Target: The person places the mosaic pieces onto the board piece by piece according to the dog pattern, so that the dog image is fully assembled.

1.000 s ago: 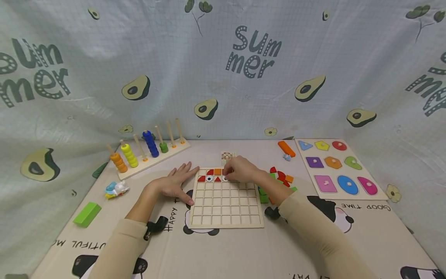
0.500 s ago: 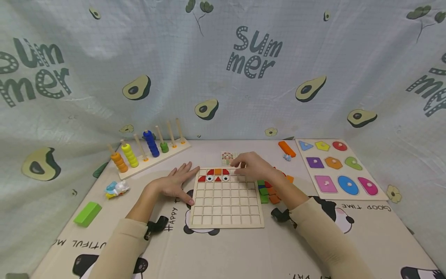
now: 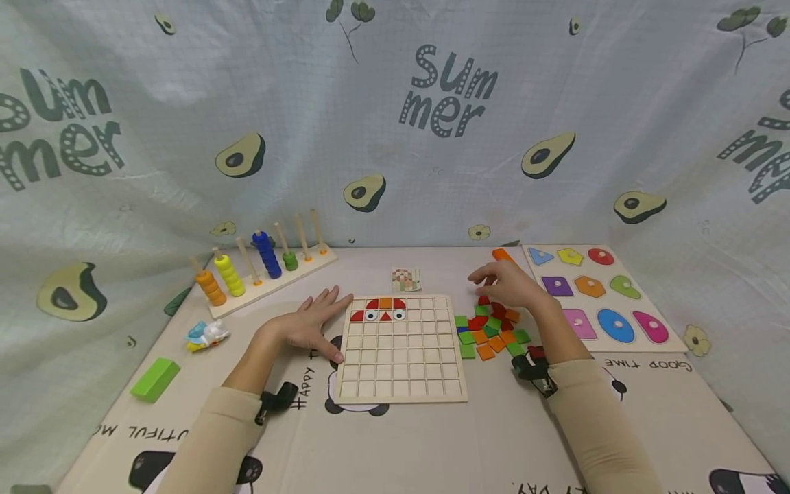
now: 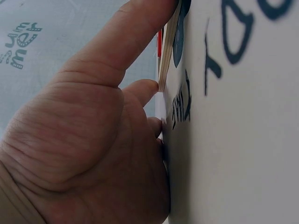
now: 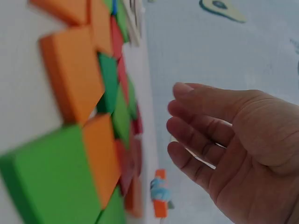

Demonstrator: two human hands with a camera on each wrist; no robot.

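Observation:
My left hand (image 3: 310, 326) lies with fingers spread at the left side of a wooden grid board (image 3: 401, 350); its thumb and index finger touch the board's edge in the left wrist view. Red and orange tiles sit in the board's top rows, along with two eye tiles (image 3: 399, 315). Over the loose pile of tiles (image 3: 487, 334) to the right of the board hovers my right hand (image 3: 509, 283), fingers loosely bent and holding nothing. In the right wrist view, green and orange tiles (image 5: 74, 77) lie beside the hand (image 5: 233, 135), apart from its fingertips.
A small patterned card (image 3: 406, 279) lies behind the board. Back left stands a peg stacker (image 3: 271, 281) with coloured rings. A shape puzzle board (image 3: 580, 274) is at the right, an orange block (image 3: 503, 254) beside it. A green block (image 3: 155, 379) and small toy (image 3: 206, 336) lie left.
My right hand has let go of an eye tile in the board's second row and moved right, over the loose tiles. The left hand has stayed at the board's edge.

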